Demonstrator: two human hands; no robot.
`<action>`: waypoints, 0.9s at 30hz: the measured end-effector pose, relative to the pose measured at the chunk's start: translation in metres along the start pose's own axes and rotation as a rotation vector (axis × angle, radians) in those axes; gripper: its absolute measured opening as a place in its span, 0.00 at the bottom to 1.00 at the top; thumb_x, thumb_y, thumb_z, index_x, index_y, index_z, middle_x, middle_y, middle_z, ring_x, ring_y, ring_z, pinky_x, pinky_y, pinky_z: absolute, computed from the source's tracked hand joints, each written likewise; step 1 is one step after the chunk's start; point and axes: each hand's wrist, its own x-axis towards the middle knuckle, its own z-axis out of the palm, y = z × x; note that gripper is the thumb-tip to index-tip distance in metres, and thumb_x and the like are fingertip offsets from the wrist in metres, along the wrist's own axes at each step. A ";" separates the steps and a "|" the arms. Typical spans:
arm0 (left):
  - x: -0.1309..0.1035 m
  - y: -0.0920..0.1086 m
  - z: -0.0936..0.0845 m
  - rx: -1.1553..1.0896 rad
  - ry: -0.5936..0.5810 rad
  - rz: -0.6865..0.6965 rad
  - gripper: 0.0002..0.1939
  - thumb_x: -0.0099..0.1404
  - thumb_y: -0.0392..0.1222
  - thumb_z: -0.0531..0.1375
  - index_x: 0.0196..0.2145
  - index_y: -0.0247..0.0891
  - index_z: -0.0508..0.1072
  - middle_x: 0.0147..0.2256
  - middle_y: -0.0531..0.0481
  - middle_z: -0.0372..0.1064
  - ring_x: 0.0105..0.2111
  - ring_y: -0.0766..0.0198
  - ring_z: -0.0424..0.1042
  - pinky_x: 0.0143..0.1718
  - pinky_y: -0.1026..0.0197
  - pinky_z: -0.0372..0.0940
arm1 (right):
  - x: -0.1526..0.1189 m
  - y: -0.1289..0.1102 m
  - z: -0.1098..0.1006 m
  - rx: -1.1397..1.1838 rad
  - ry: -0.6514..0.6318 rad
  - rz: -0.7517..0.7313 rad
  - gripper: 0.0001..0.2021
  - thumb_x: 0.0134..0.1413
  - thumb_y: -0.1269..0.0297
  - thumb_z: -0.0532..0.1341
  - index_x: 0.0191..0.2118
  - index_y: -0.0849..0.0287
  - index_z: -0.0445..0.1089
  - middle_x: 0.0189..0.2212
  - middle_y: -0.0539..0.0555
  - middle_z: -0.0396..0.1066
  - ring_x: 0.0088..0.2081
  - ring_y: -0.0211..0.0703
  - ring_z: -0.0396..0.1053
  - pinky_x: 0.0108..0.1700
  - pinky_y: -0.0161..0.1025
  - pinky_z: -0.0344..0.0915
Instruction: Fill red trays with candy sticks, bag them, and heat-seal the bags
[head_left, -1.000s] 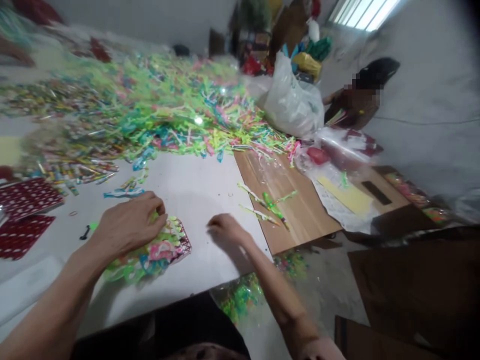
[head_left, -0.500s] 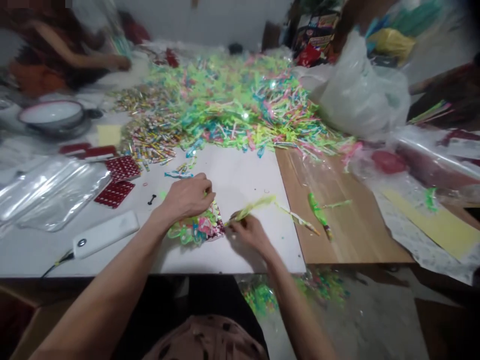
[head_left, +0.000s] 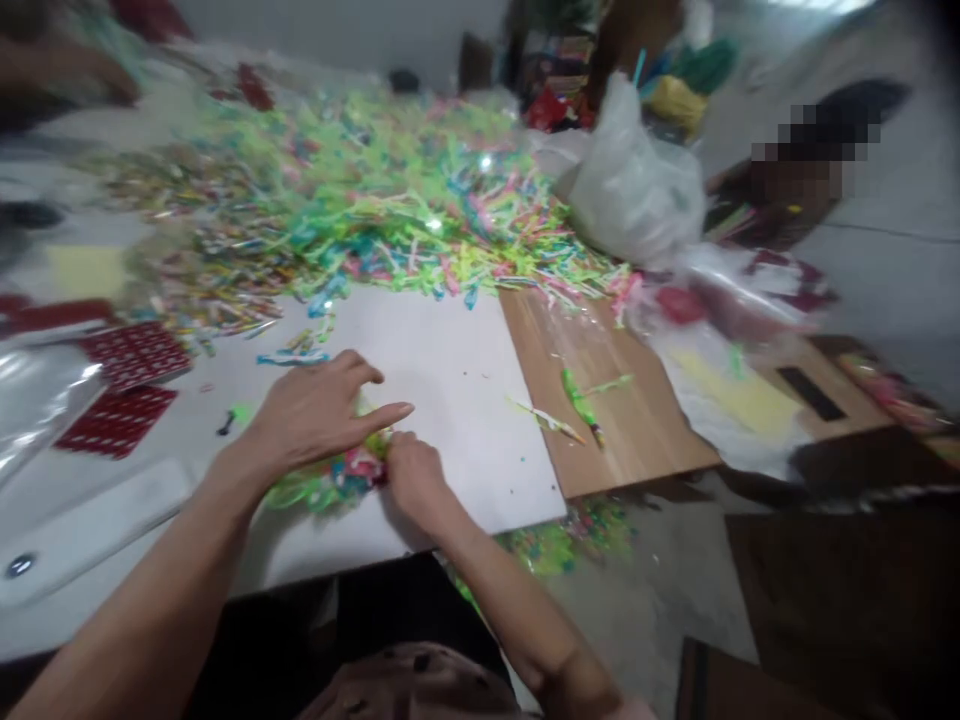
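My left hand [head_left: 319,405] is over a small bundle of green, pink and blue plastic pieces [head_left: 322,480], its thumb and forefinger spread apart. Against the right end of that bundle is my right hand [head_left: 416,480], fingers curled in; whatever they hold is hidden. A dark red patterned edge shows between the bundle and my right fingers. Beyond my left hand lies a blue and white strip [head_left: 292,357] on the white board [head_left: 442,370].
A large pile of colourful strips [head_left: 420,190] spans the back. Red patterned cards [head_left: 118,420] and a white device [head_left: 94,530] lie left. Green-wrapped sticks [head_left: 580,405] rest on the wooden board [head_left: 645,440], near a white plastic bag [head_left: 634,185]. Another person's arm shows back left.
The view has swung right. My left thumb and forefinger have spread. My right hand has moved against the bundle, and the pale yellow strip near it no longer shows there.
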 end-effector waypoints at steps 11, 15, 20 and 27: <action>0.000 -0.001 -0.004 0.072 -0.061 -0.062 0.20 0.58 0.47 0.50 0.46 0.42 0.72 0.51 0.48 0.65 0.42 0.51 0.71 0.42 0.52 0.63 | -0.063 0.207 -0.080 -0.207 0.196 0.620 0.10 0.56 0.72 0.53 0.39 0.68 0.70 0.39 0.68 0.71 0.40 0.51 0.70 0.38 0.39 0.63; 0.003 0.002 -0.004 0.078 -0.061 -0.044 0.19 0.58 0.46 0.51 0.45 0.42 0.71 0.49 0.49 0.66 0.43 0.54 0.70 0.42 0.55 0.63 | -0.044 0.147 -0.045 0.391 0.204 0.244 0.11 0.59 0.59 0.53 0.38 0.61 0.66 0.27 0.53 0.71 0.28 0.41 0.68 0.30 0.34 0.61; 0.003 0.000 -0.001 0.070 -0.047 -0.065 0.19 0.58 0.47 0.51 0.45 0.42 0.71 0.50 0.50 0.66 0.42 0.54 0.70 0.41 0.54 0.64 | -0.023 0.054 0.022 0.748 0.189 0.025 0.11 0.58 0.57 0.54 0.35 0.60 0.66 0.27 0.51 0.70 0.28 0.40 0.66 0.31 0.35 0.61; 0.001 0.003 -0.002 0.031 -0.016 -0.071 0.18 0.57 0.45 0.53 0.44 0.41 0.72 0.48 0.49 0.67 0.43 0.54 0.70 0.42 0.55 0.64 | -0.020 0.054 0.024 0.433 0.187 -0.079 0.10 0.61 0.66 0.51 0.40 0.62 0.68 0.37 0.59 0.72 0.39 0.45 0.69 0.44 0.38 0.61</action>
